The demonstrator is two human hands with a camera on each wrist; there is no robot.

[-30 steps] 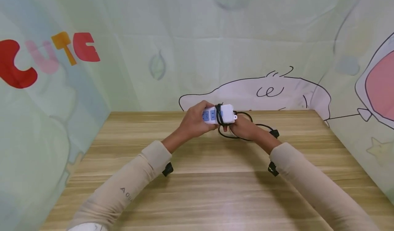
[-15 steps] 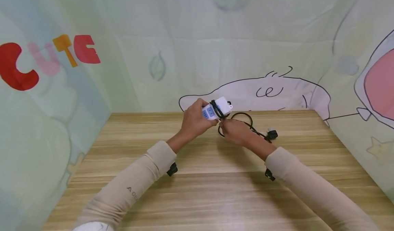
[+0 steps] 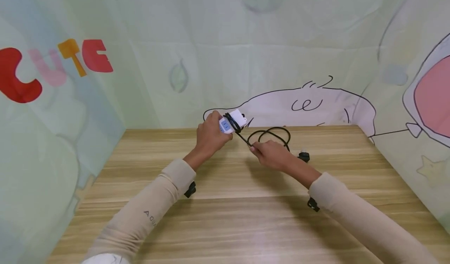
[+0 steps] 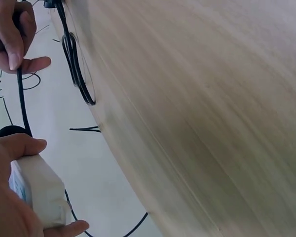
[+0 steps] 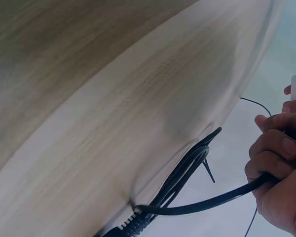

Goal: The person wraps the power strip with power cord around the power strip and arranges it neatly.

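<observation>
In the head view, a white power strip [image 3: 237,118] with blue sockets is held up by my left hand [image 3: 209,136], thumb and fingers on its two sides. A few turns of black cord [image 3: 232,122] are wrapped around the strip's middle. My right hand [image 3: 273,154] grips the cord a short way right of the strip, and the stretch between the hands runs fairly straight. From the right hand the rest of the cord [image 5: 207,205] hangs down in the right wrist view. It ends at a black plug [image 3: 304,156] right of that hand.
Loose cord loops [image 3: 281,128] lie near the back edge of the wooden table [image 3: 246,225]. A printed cloth backdrop [image 3: 218,53] rises behind the table and along both sides.
The strip and left hand have moved left. My right hand, earlier close against the strip, now stands apart from it with cord stretched between. The plug has shifted slightly left.
</observation>
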